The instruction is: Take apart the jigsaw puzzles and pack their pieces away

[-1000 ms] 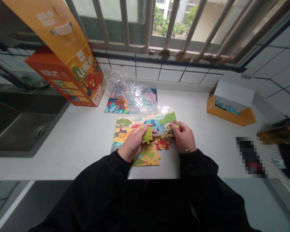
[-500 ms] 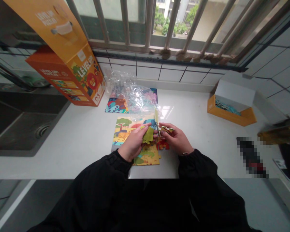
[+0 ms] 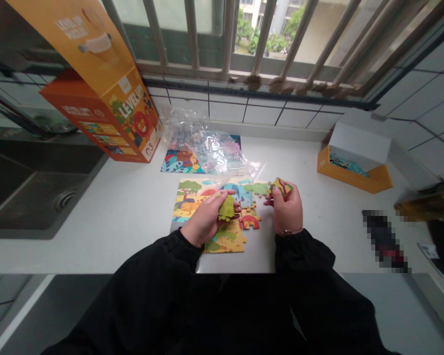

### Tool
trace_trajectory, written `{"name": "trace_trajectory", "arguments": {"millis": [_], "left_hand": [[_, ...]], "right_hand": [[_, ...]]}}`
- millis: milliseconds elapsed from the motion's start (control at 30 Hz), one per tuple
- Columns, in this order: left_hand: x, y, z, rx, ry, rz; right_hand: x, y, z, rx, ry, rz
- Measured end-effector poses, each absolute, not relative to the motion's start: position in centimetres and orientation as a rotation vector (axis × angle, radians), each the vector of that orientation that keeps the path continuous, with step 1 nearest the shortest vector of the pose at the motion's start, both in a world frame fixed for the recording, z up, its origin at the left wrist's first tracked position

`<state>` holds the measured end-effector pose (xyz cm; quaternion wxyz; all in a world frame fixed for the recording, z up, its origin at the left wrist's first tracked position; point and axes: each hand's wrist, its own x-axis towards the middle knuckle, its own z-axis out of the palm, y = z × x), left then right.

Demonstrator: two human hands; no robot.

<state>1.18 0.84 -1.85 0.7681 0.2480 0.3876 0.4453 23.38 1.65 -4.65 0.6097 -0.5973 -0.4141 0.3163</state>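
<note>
L hand [image 3: 203, 222] & R hand [image 3: 287, 209] grip pieces over puzzle [image 3: 212, 209], mid-counter.

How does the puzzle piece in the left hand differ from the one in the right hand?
The left piece is plain green; the right piece is yellow-green with a red mark. The left hand holds its piece over the puzzle; the right hand holds its piece beside the puzzle. Both are pinched above the counter.

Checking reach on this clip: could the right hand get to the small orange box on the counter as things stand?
Probably yes. The small orange box sits open to the right hand's side, with bare counter between. But the hand already holds a puzzle piece.
</note>
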Motion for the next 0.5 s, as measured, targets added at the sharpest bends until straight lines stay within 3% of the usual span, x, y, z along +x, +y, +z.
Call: {"name": "trace_trajectory", "arguments": {"millis": [200, 367, 500], "left_hand": [[1.2, 0.8, -1.6, 0.497, 0.795, 0.942], [1.3, 0.7, -2.0, 0.6, 0.749, 0.953], [1.1, 0.8, -2.3, 0.613, 0.799, 0.966]], "right_hand": [[21.5, 0.0, -3.3, -1.187, -1.617, 0.218], [19.7, 0.0, -3.1, -0.812, -2.051, 0.286], [19.7, 0.3, -3.2, -0.754, -2.189, 0.303]]}}
